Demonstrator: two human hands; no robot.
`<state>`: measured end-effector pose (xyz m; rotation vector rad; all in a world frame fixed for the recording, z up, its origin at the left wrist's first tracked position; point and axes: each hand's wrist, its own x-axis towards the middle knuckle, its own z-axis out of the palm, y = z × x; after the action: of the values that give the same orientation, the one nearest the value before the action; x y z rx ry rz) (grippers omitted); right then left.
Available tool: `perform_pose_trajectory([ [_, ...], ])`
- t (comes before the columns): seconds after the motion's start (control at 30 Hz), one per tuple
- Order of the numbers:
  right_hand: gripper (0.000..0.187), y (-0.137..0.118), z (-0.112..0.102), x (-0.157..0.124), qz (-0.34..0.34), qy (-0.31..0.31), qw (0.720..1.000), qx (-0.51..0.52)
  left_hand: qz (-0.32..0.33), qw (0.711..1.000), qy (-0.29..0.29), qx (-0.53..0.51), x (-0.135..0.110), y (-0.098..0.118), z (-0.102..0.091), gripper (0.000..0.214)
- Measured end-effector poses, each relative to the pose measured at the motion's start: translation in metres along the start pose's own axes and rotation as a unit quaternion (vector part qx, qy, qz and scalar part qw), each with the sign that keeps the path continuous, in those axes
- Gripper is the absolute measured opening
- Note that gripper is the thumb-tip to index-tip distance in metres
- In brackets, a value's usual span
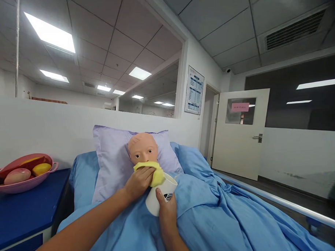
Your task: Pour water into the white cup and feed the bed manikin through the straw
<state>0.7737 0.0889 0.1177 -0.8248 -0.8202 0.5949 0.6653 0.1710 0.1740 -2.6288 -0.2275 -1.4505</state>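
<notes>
A training manikin (pixel 143 144) lies in the bed with its head on a lilac pillow (pixel 110 156). My left hand (pixel 138 181) presses a yellow cloth (pixel 157 176) over its mouth, fingers closed on the fabric. Just below, my right hand (pixel 167 209) grips a white paper cup (pixel 152 201) with a dark striped mark, thumb at the front. The cup tilts to the right, its mouth close beside the cloth; what is inside cannot be made out. A blue quilt (pixel 198 212) covers the manikin's body.
On the left, a blue-topped bedside cabinet (pixel 30 207) bears a pink basket (pixel 29 184) of fruit. A bed rail (pixel 296 209) runs along the right side. Behind the bed stands a white partition (pixel 74 117) with glass above. A cream door (pixel 236 141) stands ajar at the right.
</notes>
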Motion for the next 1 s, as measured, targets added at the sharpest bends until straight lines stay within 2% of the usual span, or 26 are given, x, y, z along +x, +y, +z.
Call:
perform_pose_trajectory([
  [0.07, 0.069, 0.003, 0.0, 0.002, -0.024, 0.011, 1.0, -0.009, 0.091, 0.989, 0.007, 0.12, 0.015, -0.001, -0.003, 0.033],
  [0.13, 0.071, 0.005, 0.0, 0.003, -0.02, 0.021, 0.999, -0.018, 0.124, 0.973, 0.012, 0.193, 0.023, -0.005, 0.0, 0.032],
  [0.2, 0.072, 0.006, -0.001, 0.003, 0.004, 0.022, 0.999, -0.023, 0.111, 0.971, -0.008, 0.21, 0.02, -0.009, 0.008, 0.027],
  [0.3, 0.07, 0.004, -0.002, -0.001, 0.029, 0.017, 0.999, -0.029, 0.063, 0.978, -0.053, 0.193, 0.0, -0.012, 0.019, 0.021],
  [0.43, 0.07, 0.001, -0.002, -0.004, 0.029, 0.0, 0.999, -0.023, 0.053, 0.979, -0.056, 0.19, -0.02, -0.007, 0.017, 0.022],
  [0.53, 0.07, 0.001, 0.0, -0.002, 0.011, 0.005, 1.0, -0.015, 0.075, 0.98, -0.043, 0.178, -0.014, -0.002, 0.005, 0.022],
  [0.63, 0.069, 0.001, 0.001, 0.0, -0.008, 0.012, 1.0, -0.016, 0.123, 0.979, -0.001, 0.161, 0.004, -0.002, -0.006, 0.026],
  [0.7, 0.07, 0.002, 0.0, 0.0, -0.003, 0.012, 1.0, -0.023, 0.139, 0.976, 0.016, 0.169, 0.014, -0.005, -0.006, 0.028],
  [0.77, 0.071, 0.001, 0.0, -0.001, 0.017, 0.01, 0.999, -0.029, 0.143, 0.972, 0.001, 0.188, 0.015, -0.01, -0.002, 0.026],
  [0.9, 0.071, 0.0, -0.001, -0.004, 0.038, -0.004, 0.999, -0.03, 0.122, 0.971, -0.045, 0.199, -0.008, -0.015, 0.013, 0.021],
  [1.0, 0.071, 0.001, -0.001, -0.004, 0.03, -0.01, 0.999, -0.03, 0.089, 0.979, -0.02, 0.182, -0.028, -0.013, 0.017, 0.021],
])
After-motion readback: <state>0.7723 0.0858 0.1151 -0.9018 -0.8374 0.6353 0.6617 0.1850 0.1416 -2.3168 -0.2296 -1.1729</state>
